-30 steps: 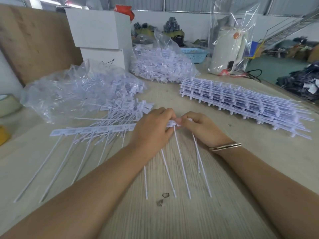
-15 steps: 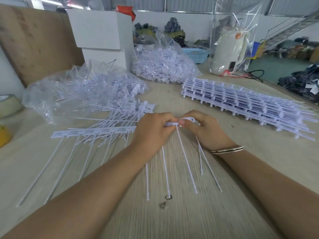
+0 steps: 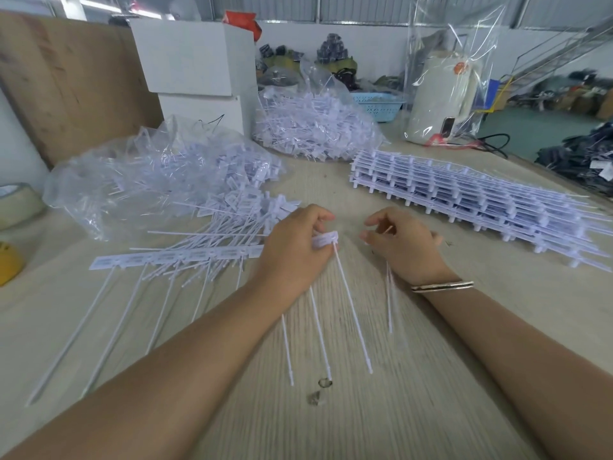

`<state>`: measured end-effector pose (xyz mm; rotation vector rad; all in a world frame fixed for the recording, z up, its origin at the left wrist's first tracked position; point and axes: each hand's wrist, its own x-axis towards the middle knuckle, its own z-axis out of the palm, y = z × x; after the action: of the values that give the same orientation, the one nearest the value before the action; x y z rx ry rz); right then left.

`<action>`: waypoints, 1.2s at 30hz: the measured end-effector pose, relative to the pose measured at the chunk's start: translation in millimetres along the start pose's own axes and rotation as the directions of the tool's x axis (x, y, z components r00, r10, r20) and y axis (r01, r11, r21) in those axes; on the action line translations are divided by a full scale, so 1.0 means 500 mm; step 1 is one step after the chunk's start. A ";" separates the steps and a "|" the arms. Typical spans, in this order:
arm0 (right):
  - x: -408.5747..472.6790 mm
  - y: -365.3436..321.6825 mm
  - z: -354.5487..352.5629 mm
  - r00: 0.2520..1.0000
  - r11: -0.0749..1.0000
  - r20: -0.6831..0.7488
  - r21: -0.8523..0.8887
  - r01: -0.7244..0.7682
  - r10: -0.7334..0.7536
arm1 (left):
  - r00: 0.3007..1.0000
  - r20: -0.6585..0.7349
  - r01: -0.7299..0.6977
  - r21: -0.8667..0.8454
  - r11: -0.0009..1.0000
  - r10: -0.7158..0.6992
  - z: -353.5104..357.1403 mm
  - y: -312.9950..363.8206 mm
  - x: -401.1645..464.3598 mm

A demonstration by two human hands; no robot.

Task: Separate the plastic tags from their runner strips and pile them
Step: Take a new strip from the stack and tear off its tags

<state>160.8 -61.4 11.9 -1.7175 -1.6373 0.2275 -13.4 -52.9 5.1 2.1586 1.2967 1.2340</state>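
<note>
A white runner strip [image 3: 172, 258] lies across the table with several long tag tails pointing toward me. My left hand [image 3: 292, 257] grips its right end [image 3: 326, 240], where three tails [image 3: 351, 310] still hang. My right hand [image 3: 404, 247] is a short way to the right, apart from the strip, fingers curled. It holds one separated plastic tag, whose thin tail [image 3: 389, 300] hangs below the palm; the tag's head is hidden. A loose pile of separated tags [image 3: 238, 217] lies just beyond the strip.
A stack of full runner strips [image 3: 464, 200] lies at the right. Two clear bags of tags [image 3: 139, 180] [image 3: 315, 127] sit at the back, with white boxes [image 3: 195, 58] behind. Tape rolls [image 3: 16, 204] are at the far left. Small scraps [image 3: 318, 391] lie near me.
My hands were together at the strip's end. Now my right hand has pulled away to the right with one tag torn off; my left hand keeps hold of the strip.
</note>
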 end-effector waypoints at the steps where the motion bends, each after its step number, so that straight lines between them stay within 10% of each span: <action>1: 0.001 0.001 0.000 1.000 1.000 -0.007 -0.017 -0.003 0.003 | 1.000 -0.005 -0.022 0.024 0.999 0.023 0.000 0.000 0.001; 6: -0.011 -0.014 0.002 0.970 0.987 -0.180 -0.039 0.157 -0.162 | 0.994 0.007 -0.113 0.094 0.989 0.113 -0.003 0.014 -0.003; 11: -0.035 -0.037 0.017 0.958 0.959 0.045 0.001 0.284 -0.283 | 0.981 0.048 -0.194 0.114 0.974 0.190 -0.001 0.032 -0.010; 24: -0.014 -0.015 0.001 0.984 0.885 0.119 0.461 0.060 -0.129 | 0.982 0.176 -0.135 0.370 0.919 0.073 -0.027 0.009 -0.009; 36: -0.023 -0.023 0.002 0.948 0.932 0.083 0.227 0.283 -0.308 | 0.980 0.150 -0.165 0.264 0.950 0.129 -0.031 -0.011 -0.001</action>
<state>149.2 -72.6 14.1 -1.2996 -1.8606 0.3489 -29.0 -52.3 10.0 2.5270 1.3397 0.9902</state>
